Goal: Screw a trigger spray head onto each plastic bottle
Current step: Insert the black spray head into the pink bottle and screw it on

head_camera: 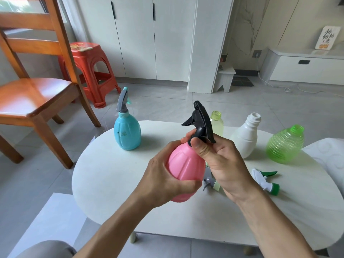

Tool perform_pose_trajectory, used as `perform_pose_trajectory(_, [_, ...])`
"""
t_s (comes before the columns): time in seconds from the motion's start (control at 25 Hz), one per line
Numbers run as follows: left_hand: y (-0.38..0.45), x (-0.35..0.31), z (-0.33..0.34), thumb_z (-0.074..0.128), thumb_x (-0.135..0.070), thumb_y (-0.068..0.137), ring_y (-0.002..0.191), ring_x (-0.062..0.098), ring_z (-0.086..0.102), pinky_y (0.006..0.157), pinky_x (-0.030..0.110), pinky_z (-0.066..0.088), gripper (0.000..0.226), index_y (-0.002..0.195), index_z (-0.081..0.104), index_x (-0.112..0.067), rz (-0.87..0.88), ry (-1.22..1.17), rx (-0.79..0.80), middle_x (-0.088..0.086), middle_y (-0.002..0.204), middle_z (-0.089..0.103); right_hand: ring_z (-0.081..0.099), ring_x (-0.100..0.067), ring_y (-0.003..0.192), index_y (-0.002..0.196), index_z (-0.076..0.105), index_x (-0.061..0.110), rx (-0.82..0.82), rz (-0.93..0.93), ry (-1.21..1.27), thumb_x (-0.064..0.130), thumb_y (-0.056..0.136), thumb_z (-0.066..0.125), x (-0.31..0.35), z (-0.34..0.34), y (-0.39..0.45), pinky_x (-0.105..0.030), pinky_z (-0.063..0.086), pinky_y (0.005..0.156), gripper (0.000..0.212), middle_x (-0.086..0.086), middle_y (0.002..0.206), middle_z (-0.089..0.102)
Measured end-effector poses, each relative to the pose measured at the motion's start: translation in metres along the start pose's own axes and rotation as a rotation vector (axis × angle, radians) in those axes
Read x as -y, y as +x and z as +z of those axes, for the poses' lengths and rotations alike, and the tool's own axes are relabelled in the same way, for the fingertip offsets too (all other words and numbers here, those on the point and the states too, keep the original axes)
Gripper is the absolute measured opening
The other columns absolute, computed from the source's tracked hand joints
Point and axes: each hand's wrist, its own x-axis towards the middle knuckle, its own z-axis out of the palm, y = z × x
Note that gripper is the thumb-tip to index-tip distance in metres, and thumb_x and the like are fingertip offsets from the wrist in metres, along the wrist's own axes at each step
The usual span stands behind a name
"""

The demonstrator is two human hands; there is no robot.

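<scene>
Both hands hold the pink bottle [186, 168] above the white table [111, 183], fitting a black trigger spray head [200, 121] on it.
Left hand [163, 181] wraps the bottle body; right hand [219, 157] pinches the collar at the neck. I judge the screwing is under way: next, turn the collar tight, then take the white-green spray head [264, 180] for the white bottle [245, 135].

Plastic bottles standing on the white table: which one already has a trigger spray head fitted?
The light blue plastic bottle at the table's far left, topped with a grey trigger head. The pale yellow-green, white and ribbed green bottles all stand with bare, open threaded necks.
</scene>
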Motion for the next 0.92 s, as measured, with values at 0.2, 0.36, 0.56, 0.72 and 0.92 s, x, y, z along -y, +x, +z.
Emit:
perform_pose_trajectory(0.2, [0.002,0.002,0.001,0.089,-0.031,0.049,0.096,0.014,0.071,0.078,0.035,0.063,0.081,0.124,0.059,-0.044,-0.068,-0.100,0.050,-0.008,0.108,0.072,0.070,-0.027,0.098,0.095,0.074,0.020,-0.065,0.007,-0.035,0.041,0.084,0.070,0.000,0.006,0.001,-0.055,0.048,0.099,0.024,-0.011,0.098,0.076])
perform_pose_trajectory(0.36, [0.005,0.003,-0.008,0.083,-0.021,0.057,0.104,0.031,0.070,0.082,0.037,0.059,0.071,0.125,0.062,-0.027,-0.115,-0.282,0.314,0.009,0.114,0.072,0.069,-0.025,0.112,0.105,0.072,0.016,0.105,0.131,0.176,0.042,0.083,0.067,0.000,0.001,0.001,-0.053,0.045,0.106,0.034,-0.009,0.106,0.077])
perform_pose_trajectory(0.56, [0.007,0.002,-0.014,0.083,-0.017,0.058,0.107,0.027,0.069,0.085,0.038,0.060,0.087,0.137,0.055,-0.038,-0.091,-0.271,0.318,0.005,0.119,0.070,0.069,-0.016,0.108,0.111,0.068,0.008,0.151,0.119,0.106,0.038,0.089,0.062,0.002,0.000,0.001,-0.042,0.049,0.102,0.038,0.001,0.108,0.076])
perform_pose_trajectory(0.72, [0.004,0.001,-0.006,0.084,-0.015,0.056,0.108,0.025,0.070,0.085,0.036,0.059,0.102,0.147,0.044,-0.040,-0.031,-0.285,0.262,0.002,0.121,0.071,0.065,-0.014,0.094,0.104,0.069,0.008,0.093,0.026,0.028,0.035,0.090,0.062,0.007,0.002,-0.002,-0.045,0.050,0.095,0.031,-0.001,0.095,0.070])
perform_pose_trajectory(0.92, [0.006,0.002,-0.004,0.085,-0.019,0.056,0.105,0.024,0.071,0.083,0.036,0.060,0.093,0.141,0.051,-0.035,-0.058,-0.280,0.256,0.001,0.116,0.072,0.067,-0.014,0.090,0.098,0.072,0.015,0.011,0.007,0.007,0.034,0.089,0.064,0.007,0.005,-0.004,-0.040,0.051,0.092,0.022,0.003,0.090,0.073])
